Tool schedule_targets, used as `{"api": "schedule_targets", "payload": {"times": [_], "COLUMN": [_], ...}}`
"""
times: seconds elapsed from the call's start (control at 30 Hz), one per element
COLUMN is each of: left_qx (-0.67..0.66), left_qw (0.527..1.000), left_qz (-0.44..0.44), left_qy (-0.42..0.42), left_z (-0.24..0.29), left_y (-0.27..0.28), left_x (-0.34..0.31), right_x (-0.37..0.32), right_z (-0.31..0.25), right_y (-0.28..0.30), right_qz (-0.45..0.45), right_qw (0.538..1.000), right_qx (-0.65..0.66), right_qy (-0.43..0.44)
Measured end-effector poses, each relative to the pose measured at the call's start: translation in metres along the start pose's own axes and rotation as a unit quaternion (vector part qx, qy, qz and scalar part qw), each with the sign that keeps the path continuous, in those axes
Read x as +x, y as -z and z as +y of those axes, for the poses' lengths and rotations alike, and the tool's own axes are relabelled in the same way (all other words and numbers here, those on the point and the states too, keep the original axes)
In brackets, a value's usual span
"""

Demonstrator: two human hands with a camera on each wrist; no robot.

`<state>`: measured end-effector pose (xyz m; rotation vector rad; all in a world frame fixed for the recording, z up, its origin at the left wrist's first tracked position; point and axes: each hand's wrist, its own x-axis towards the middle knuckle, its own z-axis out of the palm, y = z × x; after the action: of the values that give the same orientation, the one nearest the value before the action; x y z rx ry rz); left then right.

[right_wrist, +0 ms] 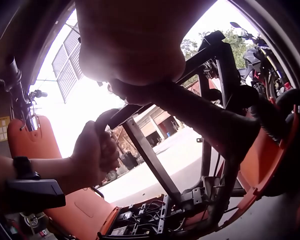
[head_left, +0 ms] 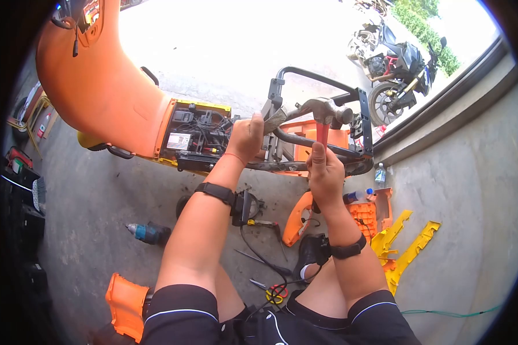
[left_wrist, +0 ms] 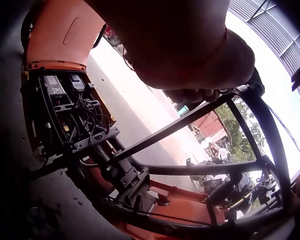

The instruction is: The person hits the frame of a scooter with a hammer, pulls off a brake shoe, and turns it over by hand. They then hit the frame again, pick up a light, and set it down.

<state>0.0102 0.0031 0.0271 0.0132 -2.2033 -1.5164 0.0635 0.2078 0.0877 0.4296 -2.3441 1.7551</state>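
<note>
My right hand (head_left: 326, 172) holds a claw hammer (head_left: 323, 112) upright by its red handle, fingers curled round it and thumb along it. The steel head overlaps the black metal tube frame (head_left: 365, 123) in the head view. In the right wrist view the hammer (right_wrist: 205, 115) points down and right across the frame. My left hand (head_left: 246, 138) grips the frame's curved tube near a corner, and its curled fingers (left_wrist: 195, 95) show in the left wrist view. Left of the frame lies an open compartment (head_left: 181, 135) with wires, joined to an orange vehicle body (head_left: 103, 92).
On the concrete floor lie a power drill (head_left: 149, 232), scissors (head_left: 275, 293), orange panels (head_left: 126, 307) and yellow plastic strips (head_left: 414, 247). Bottles (head_left: 380, 175) stand or lie near the wall ledge. A motorcycle (head_left: 394, 75) is parked outside.
</note>
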Motion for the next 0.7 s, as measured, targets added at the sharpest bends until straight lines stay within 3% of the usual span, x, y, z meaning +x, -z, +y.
{"api": "schedule_targets", "payload": {"times": [0.17, 0.23, 0.27, 0.33, 0.37, 0.43, 0.57, 0.63, 0.67, 0.7], "left_qx": [-0.089, -0.196, -0.197, -0.091, -0.092, -0.173, -0.163, -0.013, -0.014, 0.023], "left_qw": [0.996, 0.977, 0.977, 0.992, 0.992, 0.982, 0.985, 0.993, 0.993, 0.981], "left_qz": [0.017, 0.032, 0.033, 0.073, 0.075, 0.037, 0.021, 0.030, 0.031, 0.064], "left_qy": [0.017, 0.080, 0.079, -0.048, -0.047, 0.066, 0.045, -0.111, -0.109, -0.180], "left_z": [0.007, -0.010, -0.015, -0.015, -0.015, -0.014, -0.028, -0.036, -0.039, -0.039], "left_y": [-0.007, -0.016, -0.018, -0.018, -0.018, -0.017, -0.016, -0.013, -0.013, -0.012], "left_x": [0.015, 0.024, 0.025, 0.025, 0.026, 0.027, 0.035, 0.038, 0.040, 0.045], "right_x": [0.003, 0.005, 0.005, 0.006, 0.009, 0.014, 0.023, 0.022, 0.020, 0.020], "right_z": [0.002, 0.001, -0.001, -0.002, -0.003, -0.007, -0.020, -0.021, -0.022, -0.022], "right_y": [0.005, 0.008, 0.010, 0.011, 0.009, 0.005, -0.006, -0.012, -0.015, -0.017], "right_qz": [0.000, -0.002, -0.013, -0.023, -0.026, -0.030, -0.016, -0.010, -0.004, 0.004], "right_qw": [1.000, 1.000, 1.000, 0.999, 0.999, 0.998, 0.993, 0.990, 0.992, 0.994], "right_qx": [-0.006, -0.004, -0.016, -0.030, -0.041, -0.052, -0.114, -0.137, -0.121, -0.106], "right_qy": [0.010, 0.015, -0.002, -0.019, -0.017, -0.013, 0.009, 0.018, 0.029, 0.041]}}
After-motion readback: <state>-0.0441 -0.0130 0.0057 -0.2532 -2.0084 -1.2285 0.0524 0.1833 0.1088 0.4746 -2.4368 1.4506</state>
